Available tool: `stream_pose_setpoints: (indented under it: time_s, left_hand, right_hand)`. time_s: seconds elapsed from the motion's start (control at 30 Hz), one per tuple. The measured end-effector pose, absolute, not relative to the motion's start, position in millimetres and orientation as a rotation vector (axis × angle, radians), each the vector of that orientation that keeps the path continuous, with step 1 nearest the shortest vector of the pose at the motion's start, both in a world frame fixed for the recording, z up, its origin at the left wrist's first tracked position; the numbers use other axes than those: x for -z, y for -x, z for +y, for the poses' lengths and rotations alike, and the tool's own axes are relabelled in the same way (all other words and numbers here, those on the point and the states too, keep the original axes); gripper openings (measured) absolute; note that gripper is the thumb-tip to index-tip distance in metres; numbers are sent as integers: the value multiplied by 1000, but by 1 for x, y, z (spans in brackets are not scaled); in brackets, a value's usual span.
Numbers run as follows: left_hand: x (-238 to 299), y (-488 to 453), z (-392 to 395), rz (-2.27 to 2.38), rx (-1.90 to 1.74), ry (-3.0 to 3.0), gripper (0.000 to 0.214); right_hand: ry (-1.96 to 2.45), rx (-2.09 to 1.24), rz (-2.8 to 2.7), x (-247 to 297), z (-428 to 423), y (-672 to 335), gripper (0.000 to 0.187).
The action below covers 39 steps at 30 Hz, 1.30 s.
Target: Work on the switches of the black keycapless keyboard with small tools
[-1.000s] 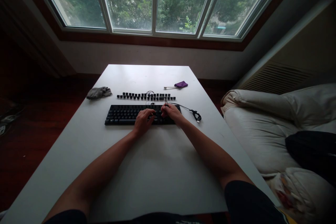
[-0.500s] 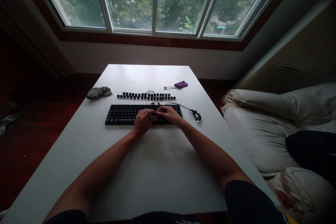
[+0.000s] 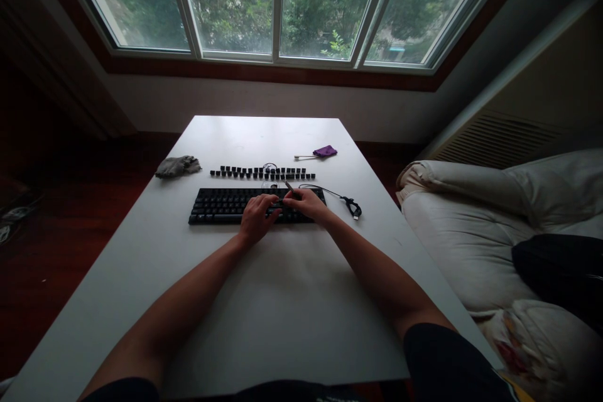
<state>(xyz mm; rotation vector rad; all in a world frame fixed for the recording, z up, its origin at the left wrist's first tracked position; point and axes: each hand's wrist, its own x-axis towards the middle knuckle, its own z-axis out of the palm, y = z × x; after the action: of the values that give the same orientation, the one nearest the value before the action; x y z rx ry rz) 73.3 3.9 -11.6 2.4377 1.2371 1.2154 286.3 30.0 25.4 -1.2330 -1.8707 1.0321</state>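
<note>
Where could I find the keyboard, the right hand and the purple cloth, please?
Keyboard (image 3: 222,203), head view: on its left-side keys.
Right hand (image 3: 309,203), head view: on the back of the hand.
Purple cloth (image 3: 325,151), head view: on its middle.

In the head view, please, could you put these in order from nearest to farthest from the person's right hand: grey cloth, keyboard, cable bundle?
1. Keyboard: directly beneath the right hand.
2. Cable bundle: to the right of the hand, on the table.
3. Grey cloth: far left, near the table's left edge.
</note>
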Motion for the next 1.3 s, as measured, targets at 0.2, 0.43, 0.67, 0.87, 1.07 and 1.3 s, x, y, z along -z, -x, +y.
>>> stream_pose_setpoints:
  time_s: [0.2, 0.43, 0.67, 0.87, 1.07, 1.3]
  left_hand:
    - [14, -73, 6, 1243, -1101, -2516, 26]
    - [13, -74, 5, 1138, -927, -2676, 44]
    - [17, -75, 6, 1087, -773, -2745, 54]
    - [19, -75, 8, 1092, -779, -2725, 47]
    - [18, -76, 8, 1091, -760, -2733, 47]
    - [13, -76, 5, 1098, -739, -2763, 49]
  right_hand:
    - [1418, -806, -1608, -23, 68, -336, 39]
    - [1902, -452, -1619, -7, 120, -392, 34]
    - [2073, -448, -1668, 14, 144, -400, 29]
    - [2095, -414, -1697, 18, 147, -400, 29]
    - [2103, -397, -1692, 23, 148, -403, 28]
    - [2092, -383, -1650, 24, 145, -406, 30]
